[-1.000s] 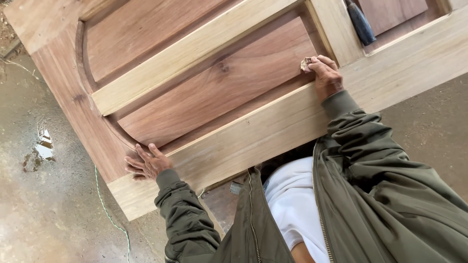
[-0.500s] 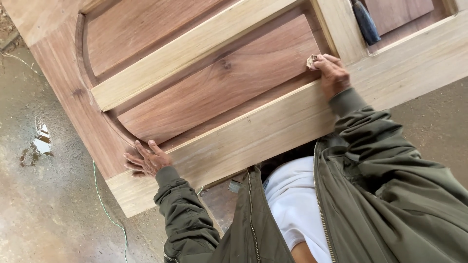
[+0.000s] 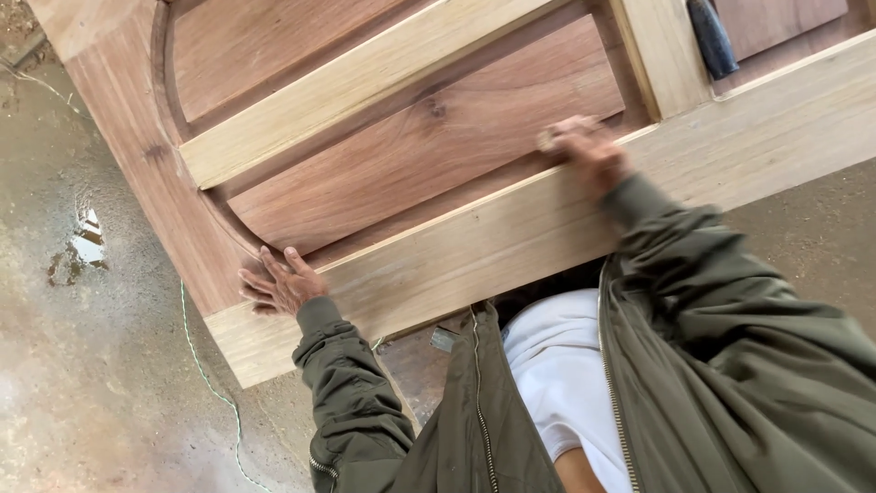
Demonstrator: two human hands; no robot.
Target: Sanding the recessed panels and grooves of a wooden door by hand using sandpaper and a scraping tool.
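- A large wooden door (image 3: 438, 246) is laid flat across the upper part of the frame, with pale rails and reddish-brown panels.
- The left hand (image 3: 278, 285) is pressed flat and open, fingers spread, on the door's lower left corner, where the curved groove meets the pale bottom rail.
- The right hand (image 3: 589, 151) is seen at centre right, blurred, closed over a small pale scrap, seemingly sandpaper (image 3: 550, 139), which is held against the lower edge of the reddish panel (image 3: 429, 155).
- A dark-handled tool (image 3: 712, 36) is seen lying on the door at the upper right, well apart from both hands.
- A wet concrete floor (image 3: 82, 383) with a small puddle (image 3: 80, 251) and a thin green cord (image 3: 205, 379) is shown at the left.
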